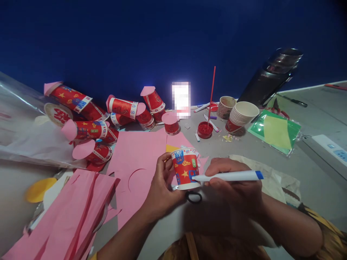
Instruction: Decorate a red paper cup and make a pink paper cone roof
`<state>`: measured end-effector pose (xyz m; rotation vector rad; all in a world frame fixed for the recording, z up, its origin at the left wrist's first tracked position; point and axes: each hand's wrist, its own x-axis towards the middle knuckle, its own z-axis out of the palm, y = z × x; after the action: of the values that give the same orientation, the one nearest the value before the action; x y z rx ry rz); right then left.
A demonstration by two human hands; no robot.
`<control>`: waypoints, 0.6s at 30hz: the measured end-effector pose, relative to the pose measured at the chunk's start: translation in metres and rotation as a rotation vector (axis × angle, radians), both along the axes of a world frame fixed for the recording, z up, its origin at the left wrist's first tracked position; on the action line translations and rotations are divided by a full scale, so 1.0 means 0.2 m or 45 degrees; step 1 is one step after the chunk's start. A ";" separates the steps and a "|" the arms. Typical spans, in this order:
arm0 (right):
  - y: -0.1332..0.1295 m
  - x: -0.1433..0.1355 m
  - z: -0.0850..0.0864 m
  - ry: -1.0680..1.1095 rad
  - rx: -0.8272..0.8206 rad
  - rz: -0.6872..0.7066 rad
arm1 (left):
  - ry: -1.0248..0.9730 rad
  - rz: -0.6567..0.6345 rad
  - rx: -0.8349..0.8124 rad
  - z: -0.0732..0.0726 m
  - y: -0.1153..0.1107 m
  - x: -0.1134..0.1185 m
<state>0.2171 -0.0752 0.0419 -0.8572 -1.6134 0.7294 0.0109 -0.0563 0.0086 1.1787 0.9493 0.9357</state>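
A red paper cup (185, 168) with blue marks, a yellow star and a white rim is held upright by my left hand (165, 186), whose fingers wrap its left side. My right hand (233, 180) is closed on a white marker (230, 176) with a blue end. The marker's tip touches the cup's lower right side, at a blue drawn shape. Below the cup lies a black scissors handle (194, 197), its blades partly hidden behind the cup and my hand. Pink paper (141, 151) with a curved cut lies behind my left hand.
Several red cups with pink paper tops (121, 107) lie at the back left. A red pot (205, 130) with a stick, a stack of cups (241, 115), a black bottle (268, 79) and a green packet (276, 131) are at the right. Folded pink paper (70, 216) is near left.
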 end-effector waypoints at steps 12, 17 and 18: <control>0.01 0.00 0.01 -0.044 0.009 0.013 | 0.022 0.003 0.005 -0.01 0.00 0.00; 0.00 0.00 0.00 -0.023 0.016 -0.037 | 0.026 0.009 0.008 -0.01 0.00 0.00; 0.00 0.00 0.00 0.000 0.018 -0.072 | 0.012 0.009 0.004 -0.01 0.00 0.00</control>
<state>0.2169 -0.0750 0.0427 -0.8889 -1.5867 0.6777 0.0101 -0.0562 0.0063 1.1837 0.9602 0.9382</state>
